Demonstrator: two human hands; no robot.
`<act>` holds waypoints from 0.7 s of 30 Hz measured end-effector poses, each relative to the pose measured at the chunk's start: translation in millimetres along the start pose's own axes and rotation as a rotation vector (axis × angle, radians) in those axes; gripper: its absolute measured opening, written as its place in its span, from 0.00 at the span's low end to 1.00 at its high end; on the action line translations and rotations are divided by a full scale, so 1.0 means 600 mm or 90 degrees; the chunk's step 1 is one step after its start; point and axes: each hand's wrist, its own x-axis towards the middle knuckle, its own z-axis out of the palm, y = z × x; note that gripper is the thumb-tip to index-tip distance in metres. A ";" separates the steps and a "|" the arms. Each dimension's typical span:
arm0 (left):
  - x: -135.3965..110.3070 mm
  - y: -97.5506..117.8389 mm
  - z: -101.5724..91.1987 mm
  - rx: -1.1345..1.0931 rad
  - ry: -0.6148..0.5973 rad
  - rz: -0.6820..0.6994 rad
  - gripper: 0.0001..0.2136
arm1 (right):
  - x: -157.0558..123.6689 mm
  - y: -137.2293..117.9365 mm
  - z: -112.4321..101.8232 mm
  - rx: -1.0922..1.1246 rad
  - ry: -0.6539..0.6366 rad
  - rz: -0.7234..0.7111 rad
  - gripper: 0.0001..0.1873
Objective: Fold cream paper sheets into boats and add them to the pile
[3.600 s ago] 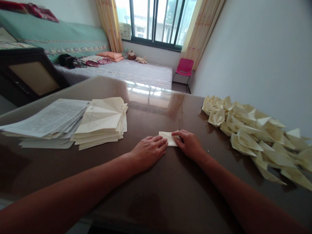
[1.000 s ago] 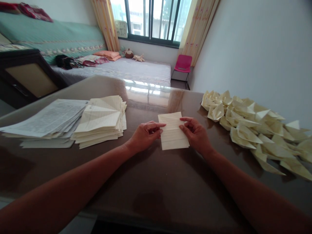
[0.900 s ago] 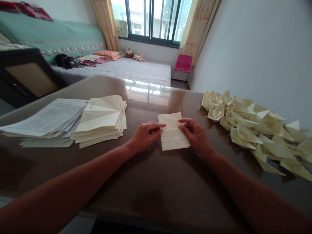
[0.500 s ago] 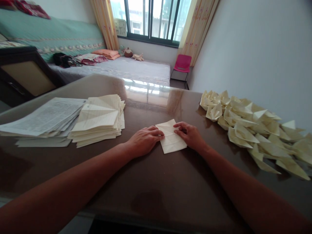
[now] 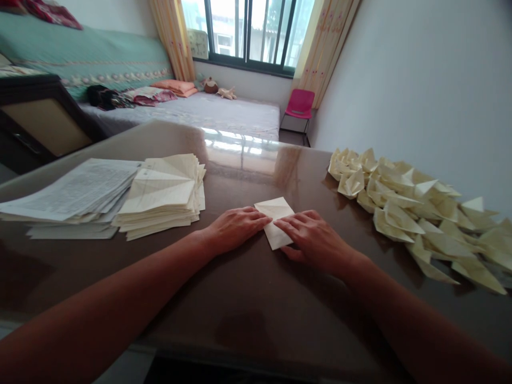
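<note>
A small folded sheet of cream paper [image 5: 275, 206] lies on the brown table in front of me, a crease line near its upper part. My left hand [image 5: 236, 226] rests flat at its left edge, fingers stretched out and the tips on the paper. From the right, my right hand [image 5: 320, 240] lies over the sheet with its fingers extended across it. The right thumb is spread apart, by the lower right edge. Part of the paper's right side is hidden under that hand.
Stacks of creased cream paper [image 5: 160, 197] and printed white sheets [image 5: 80, 186] sit to the left on the glossy table [image 5: 240, 298]. Many folded paper shapes [image 5: 400, 200] are heaped at the right, by the wall. Beyond stand a bed [image 5: 240, 114] and a pink chair [image 5: 300, 102].
My right hand has gone from pinching the paper's right edge to lying flat across it. The sheet now looks narrower, its right side folded or covered. My left hand has barely moved.
</note>
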 end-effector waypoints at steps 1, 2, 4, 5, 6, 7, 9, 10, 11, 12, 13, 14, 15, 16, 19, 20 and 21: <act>0.000 0.000 0.001 0.004 0.000 -0.005 0.15 | 0.001 0.000 0.004 -0.013 0.009 0.002 0.24; 0.000 0.000 0.002 0.008 0.003 -0.012 0.15 | 0.001 0.002 0.008 -0.023 0.020 0.002 0.23; -0.001 0.001 0.003 0.014 0.012 -0.026 0.16 | 0.002 0.007 0.015 -0.038 0.043 -0.003 0.21; -0.001 0.003 0.004 0.017 0.014 -0.027 0.16 | 0.002 0.011 0.018 -0.043 0.057 -0.004 0.19; -0.001 0.004 0.004 0.022 0.014 -0.023 0.15 | 0.002 0.014 0.021 -0.046 0.071 -0.004 0.17; 0.000 0.006 0.004 0.029 0.013 -0.018 0.14 | 0.002 0.016 0.022 -0.044 0.082 -0.003 0.15; 0.000 0.010 0.003 0.048 0.011 -0.007 0.12 | 0.001 0.019 0.023 -0.025 0.090 0.001 0.13; 0.001 0.011 0.003 0.059 0.010 -0.002 0.11 | 0.001 0.020 0.023 -0.011 0.085 0.001 0.12; 0.001 0.013 0.002 0.069 0.009 0.001 0.11 | 0.001 0.020 0.022 0.006 0.073 0.000 0.12; 0.002 0.014 0.002 0.077 0.010 -0.002 0.10 | 0.001 0.020 0.021 0.022 0.061 -0.003 0.12; 0.002 0.015 0.001 0.083 0.008 -0.007 0.10 | 0.002 0.020 0.020 0.037 0.052 -0.004 0.14; 0.002 0.015 0.001 0.087 0.005 -0.014 0.10 | 0.002 0.020 0.020 0.049 0.050 0.000 0.16; 0.003 0.016 0.001 0.091 0.002 -0.022 0.10 | 0.003 0.022 0.020 0.057 0.054 0.007 0.17; 0.003 0.017 0.000 0.093 0.001 -0.029 0.10 | 0.003 0.025 0.021 0.064 0.059 0.014 0.17; 0.001 0.018 -0.001 0.066 0.004 -0.038 0.12 | 0.005 0.036 0.027 0.112 0.068 0.018 0.11; 0.000 0.017 -0.002 0.048 0.006 -0.042 0.13 | 0.006 0.040 0.029 0.141 0.066 0.014 0.11; -0.002 0.016 -0.003 0.028 0.007 -0.046 0.13 | 0.006 0.043 0.031 0.174 0.064 0.013 0.12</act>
